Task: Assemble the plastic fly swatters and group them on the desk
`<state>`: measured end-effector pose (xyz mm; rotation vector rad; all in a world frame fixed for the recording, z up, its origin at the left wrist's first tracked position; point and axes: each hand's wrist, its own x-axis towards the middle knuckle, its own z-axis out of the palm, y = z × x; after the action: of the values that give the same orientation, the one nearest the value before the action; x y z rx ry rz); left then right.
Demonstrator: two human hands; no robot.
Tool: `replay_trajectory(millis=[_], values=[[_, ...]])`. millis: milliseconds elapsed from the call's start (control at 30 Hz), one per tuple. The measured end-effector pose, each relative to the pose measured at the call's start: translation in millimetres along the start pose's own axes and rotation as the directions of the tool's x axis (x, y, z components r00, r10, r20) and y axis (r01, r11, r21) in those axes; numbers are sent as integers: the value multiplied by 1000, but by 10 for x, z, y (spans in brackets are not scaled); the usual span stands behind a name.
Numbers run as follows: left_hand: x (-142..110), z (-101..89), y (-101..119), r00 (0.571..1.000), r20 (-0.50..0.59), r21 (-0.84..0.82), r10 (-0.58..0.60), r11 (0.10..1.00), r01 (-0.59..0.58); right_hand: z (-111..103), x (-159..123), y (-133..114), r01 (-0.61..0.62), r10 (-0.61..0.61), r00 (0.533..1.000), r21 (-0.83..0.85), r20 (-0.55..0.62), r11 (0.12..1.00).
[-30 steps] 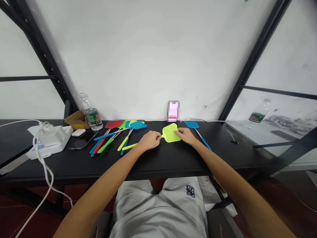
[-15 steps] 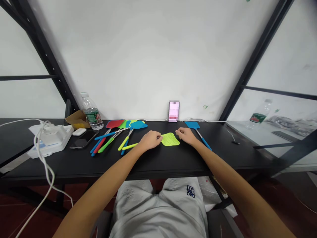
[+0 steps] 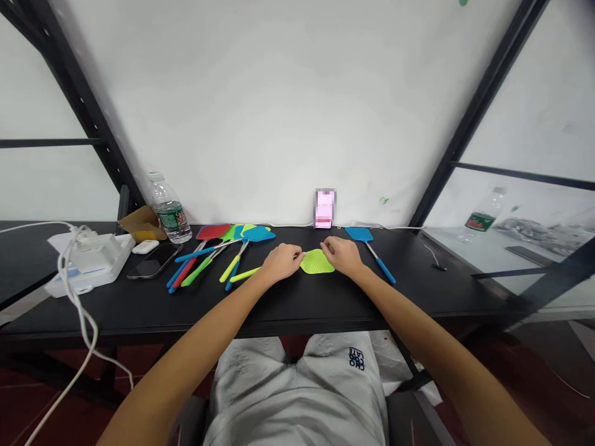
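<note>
A yellow-green fly swatter [image 3: 316, 262] with a perforated head lies across the middle of the black table. My left hand [image 3: 282, 260] is closed around its shaft, close to the head, and the swatter's handle sticks out to the left behind my wrist. My right hand [image 3: 343, 254] has its fingers curled and pinched at the head's right edge; the fingertips are partly hidden. To the left is a pile of fly swatters with red, green and blue heads, a blue fly swatter [image 3: 258, 233] on top. Another blue swatter [image 3: 359, 234] lies right of my right hand.
A phone [image 3: 324, 209] leans on the wall behind. On the left are a water bottle [image 3: 171, 214], a dark phone [image 3: 155, 261], a white case [image 3: 145, 247], a cardboard box [image 3: 144, 224] and a white power strip [image 3: 95, 260] with cables. A short black-ended cord [image 3: 438, 267] lies right.
My right hand has moved left, from beside the yellow-green swatter head onto its right edge. My left hand stays closed near the head. The view has shifted slightly.
</note>
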<state>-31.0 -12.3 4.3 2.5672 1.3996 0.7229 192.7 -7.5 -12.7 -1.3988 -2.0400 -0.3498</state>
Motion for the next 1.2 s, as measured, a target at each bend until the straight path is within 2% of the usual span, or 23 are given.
replay_trajectory(millis=[167, 333, 433, 600, 833, 1200], values=[[8, 54, 3, 999, -46, 9, -2, 1000, 3, 34, -12, -422, 85, -85, 996, 61, 3, 995], [12, 42, 27, 992, -129, -49, -1, 999, -5, 65, 17, -612, 4, -3, 1000, 79, -9, 997], [6, 31, 58, 987, -161, -87, 22, 996, -37, 74, 25, -605, -12, 12, 1000, 91, 5, 996], [-11, 37, 92, 981, -178, -104, 72, 990, -91, 96, 14, -554, 56, -63, 997, 125, 54, 991], [-3, 47, 79, 978, -185, -106, 93, 988, -114, 183, 49, -467, 46, -46, 999, 223, -7, 974], [2, 35, 15, 988, -120, -18, 93, 995, -96, 144, 94, -221, -116, 177, 975, 374, -135, 920]])
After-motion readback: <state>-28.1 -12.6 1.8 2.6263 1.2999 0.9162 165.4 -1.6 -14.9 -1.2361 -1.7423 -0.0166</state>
